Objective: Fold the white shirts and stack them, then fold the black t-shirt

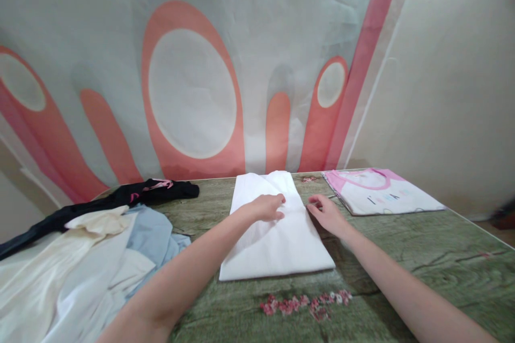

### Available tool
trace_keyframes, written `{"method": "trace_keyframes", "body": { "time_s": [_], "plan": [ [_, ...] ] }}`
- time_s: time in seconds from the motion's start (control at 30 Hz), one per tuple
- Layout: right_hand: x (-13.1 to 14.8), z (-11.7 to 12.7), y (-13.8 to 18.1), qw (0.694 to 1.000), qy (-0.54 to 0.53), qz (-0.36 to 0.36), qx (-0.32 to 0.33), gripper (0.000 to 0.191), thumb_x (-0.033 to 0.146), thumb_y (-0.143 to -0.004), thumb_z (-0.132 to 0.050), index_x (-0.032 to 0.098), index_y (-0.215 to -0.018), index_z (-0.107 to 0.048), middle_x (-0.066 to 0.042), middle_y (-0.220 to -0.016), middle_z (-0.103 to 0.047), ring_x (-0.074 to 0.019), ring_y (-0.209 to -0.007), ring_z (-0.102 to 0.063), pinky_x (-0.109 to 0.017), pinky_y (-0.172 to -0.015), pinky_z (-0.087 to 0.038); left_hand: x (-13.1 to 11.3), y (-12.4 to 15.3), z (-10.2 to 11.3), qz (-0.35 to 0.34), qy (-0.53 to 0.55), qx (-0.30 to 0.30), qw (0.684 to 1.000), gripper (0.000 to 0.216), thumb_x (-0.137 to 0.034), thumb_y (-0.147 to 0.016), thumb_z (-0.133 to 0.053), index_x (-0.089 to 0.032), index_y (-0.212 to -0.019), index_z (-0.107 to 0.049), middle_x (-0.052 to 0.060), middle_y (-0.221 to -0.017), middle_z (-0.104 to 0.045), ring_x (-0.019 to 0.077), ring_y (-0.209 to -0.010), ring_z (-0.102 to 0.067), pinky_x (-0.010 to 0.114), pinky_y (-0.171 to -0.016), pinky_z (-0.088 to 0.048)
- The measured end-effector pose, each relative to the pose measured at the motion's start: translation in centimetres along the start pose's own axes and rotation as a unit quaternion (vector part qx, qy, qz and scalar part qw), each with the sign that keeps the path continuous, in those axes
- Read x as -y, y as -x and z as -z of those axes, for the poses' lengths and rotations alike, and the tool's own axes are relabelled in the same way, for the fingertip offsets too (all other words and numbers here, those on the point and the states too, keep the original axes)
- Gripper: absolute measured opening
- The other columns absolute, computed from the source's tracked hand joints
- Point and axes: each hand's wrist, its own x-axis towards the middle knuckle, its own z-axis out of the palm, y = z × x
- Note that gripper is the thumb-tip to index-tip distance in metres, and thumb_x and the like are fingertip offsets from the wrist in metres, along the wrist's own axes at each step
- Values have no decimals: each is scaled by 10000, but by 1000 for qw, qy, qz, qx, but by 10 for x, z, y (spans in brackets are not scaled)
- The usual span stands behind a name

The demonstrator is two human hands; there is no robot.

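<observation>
A white garment [277, 252], folded into a long rectangle, lies flat on the table in front of me. Over its middle is my left hand [269, 207], with thumb and fingers apart and nothing visible between them. My right hand [328, 215] is at the garment's right edge, its fingers loosely curled with a gap between them. Whether its fingertips touch the cloth I cannot tell. Some creases run across the garment near the left hand.
To the left, a loose heap of cream, white and light blue clothes [148, 233] lies beside a black garment [173, 191]. At the back right is a folded pink-and-white shirt [386, 193] with printed letters. The wood-patterned table [402, 257] meets a painted wall [257, 37] behind.
</observation>
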Motion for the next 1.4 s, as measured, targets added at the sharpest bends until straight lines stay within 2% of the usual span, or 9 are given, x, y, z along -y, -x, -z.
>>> {"method": "trace_keyframes", "body": {
  "time_s": [0.1, 0.23, 0.43, 0.63, 0.8, 0.97, 1.07, 1.17, 1.4],
  "plan": [
    [3, 2, 1, 999, 5, 54, -7, 273, 211, -791, -454, 167, -1034, -568, -94, -1071, -605, -203, -972, -562, -371, -874, -436, -18, 12, -8, 1, -45, -75, 996, 433, -229, -769, -568, -171, -1179, -443, 145, -1150, -548, 317, -1090, -492, 435, -912, -336],
    [17, -4, 9, 983, 40, 178, 23, 393, 177, -842, -352, 186, -1197, -519, -83, -1263, -517, -193, -1183, -445, -391, -1030, -323, -40, 32, -29, -80, -88, -142, 983, 346, -245, -846, -461, -166, -1183, -456, 144, -1242, -500, 288, -1183, -421, 437, -977, -279],
    [33, -18, 29, 963, 127, 200, 129, 553, 432, -898, -312, 159, -1378, -321, -80, -1443, -294, -214, -1326, -241, -398, -1094, -203, -46, 47, -61, -62, -82, -118, 988, 582, -501, -883, -333, -96, -1296, -399, 168, -1408, -311, 277, -1328, -202, 449, -1066, -132],
    [28, -19, 36, 949, 187, 165, 191, 665, 563, -882, -235, 163, -1414, -233, -75, -1473, -197, -225, -1352, -149, -419, -1103, -124, -45, 55, -55, -58, -54, -85, 993, 597, -497, -885, -326, -109, -1339, -344, 146, -1420, -297, 267, -1336, -186, 439, -1074, -136],
    [30, -17, 37, 942, 217, 170, 191, 678, 577, -877, -220, 164, -1415, -229, -84, -1470, -204, -233, -1352, -147, -434, -1099, -125, -12, 89, -39, -52, -19, -129, 990, 488, -251, -844, -441, -134, -1312, -365, 129, -1417, -308, 236, -1321, -230, 404, -1070, -197],
    [36, -13, 33, 938, 256, 165, 166, 687, 570, -880, -205, 126, -1403, -255, -113, -1464, -220, -248, -1350, -153, -473, -1092, -135, 44, 144, -26, 61, 85, -229, 968, 356, -176, -799, -453, -129, -1149, -494, 117, -1158, -547, 208, -1089, -496, 341, -944, -371],
    [49, -15, 32, 933, 265, 185, 159, 661, 526, -898, -190, 104, -1403, -244, -111, -1469, -207, -240, -1351, -149, -459, -1097, -148, 56, 178, -18, 136, 128, -193, 963, 234, -247, -823, -449, -164, -1011, -562, 51, -932, -626, 177, -842, -579, 284, -770, -434],
    [71, -27, 31, 919, 251, 237, 189, 626, 494, -902, -235, 119, -1402, -250, -104, -1465, -229, -235, -1346, -174, -444, -1097, -163, 51, 202, -15, 149, 137, -140, 969, 196, -282, -831, -442, -172, -863, -601, 15, -797, -639, 158, -733, -573, 244, -680, -410],
    [134, -70, 28, 903, 191, 304, 234, 571, 424, -912, -283, 104, -1385, -288, -114, -1455, -256, -230, -1339, -195, -418, -1095, -173, 39, 212, -23, 134, 175, -105, 970, 223, -270, -814, -443, -159, -829, -636, 5, -739, -639, 138, -673, -555, 213, -611, -385]
  ]
}}
